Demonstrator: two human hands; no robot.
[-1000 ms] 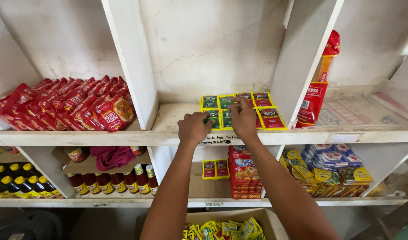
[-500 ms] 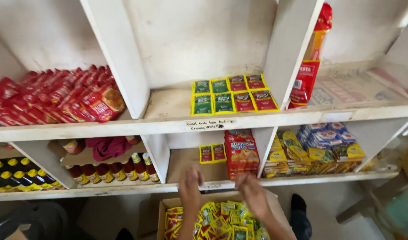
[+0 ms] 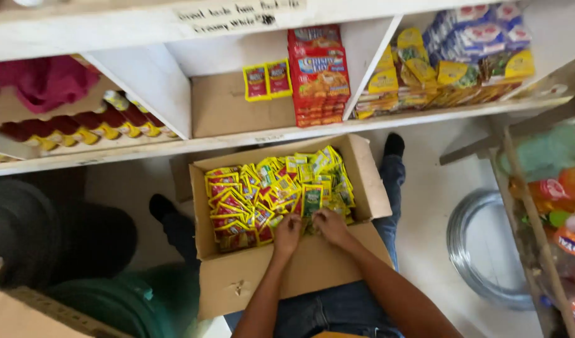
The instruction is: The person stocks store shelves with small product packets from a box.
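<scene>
the person's got both hands down in an open cardboard box [image 3: 362, 188] that rests on their lap, right below the white shelf unit [image 3: 156, 87]. the box is packed with small yellow, red and green sachets [image 3: 250, 200], all jumbled in a heap. the left hand [image 3: 287, 235] sits at the near edge of the pile, fingers curled down into the packets, can't really tell if it's pinching one or just pressing on them. the right hand [image 3: 330, 226] is just beside it, almost touching, fingers bent in around a green-fronted sachet [image 3: 312, 199] that stands up a bit from the rest; looks like it's touching its lower edge, but whether it has a proper pinch on it is hard to say.

on the shelf behind the box there's a pair of red and yellow sachets [image 3: 266, 79] standing next to a stack of red packets [image 3: 318, 75]. further right, a pile of yellow and blue packs [image 3: 450, 56]. off to the left, a row of dark bottles with yellow caps [image 3: 87, 125].
</scene>
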